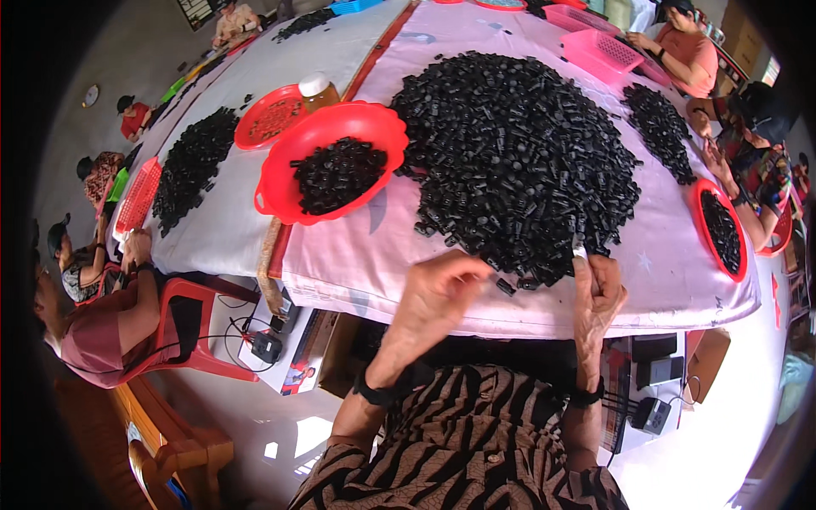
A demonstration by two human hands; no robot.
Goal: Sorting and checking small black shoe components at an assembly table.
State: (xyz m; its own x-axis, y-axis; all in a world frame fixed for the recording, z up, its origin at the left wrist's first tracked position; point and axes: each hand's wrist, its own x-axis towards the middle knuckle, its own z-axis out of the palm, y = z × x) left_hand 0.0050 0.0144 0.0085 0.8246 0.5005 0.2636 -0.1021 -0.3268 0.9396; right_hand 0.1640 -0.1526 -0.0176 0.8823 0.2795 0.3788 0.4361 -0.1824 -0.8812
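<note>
A big heap of small black plastic parts (518,157) lies on a pink cloth (382,255) over the table. My left hand (438,293) rests at the near edge of the heap, fingers curled; what it holds is hidden. At the heap's near right edge my right hand (599,289) pinches a small white piece between its fingertips. A red plastic bowl (289,191) with several black parts in it stands to the left of the heap.
A second red dish (255,127) and a jar with a white lid (316,89) stand behind the bowl. Other people sit around the table with smaller black piles (191,166), pink baskets (599,51) and red dishes (722,229). A red chair (191,327) stands at the left.
</note>
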